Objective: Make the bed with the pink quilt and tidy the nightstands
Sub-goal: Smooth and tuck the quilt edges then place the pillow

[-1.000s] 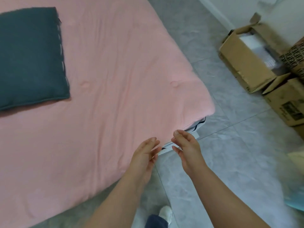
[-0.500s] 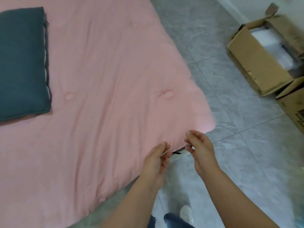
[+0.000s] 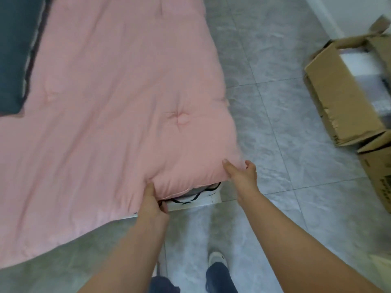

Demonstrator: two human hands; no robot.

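Observation:
The pink quilt lies spread over the bed, filling the left and middle of the head view. At its near right corner, my left hand pinches the quilt's lower edge, thumb on top and fingers curled beneath. My right hand grips the corner tip from the right side, thumb and fingers around the fabric. Under the lifted corner a white sheet with black lines shows. A dark teal pillow lies on the quilt at the far left.
Grey tiled floor runs along the bed's right side. An open cardboard box and a second box stand at the right edge by the wall. My feet are on the floor below the corner.
Both hands have moved up onto the quilt's corner and taken hold of it. The corner is lifted and bunched, exposing more of the sheet beneath. The view shifted left.

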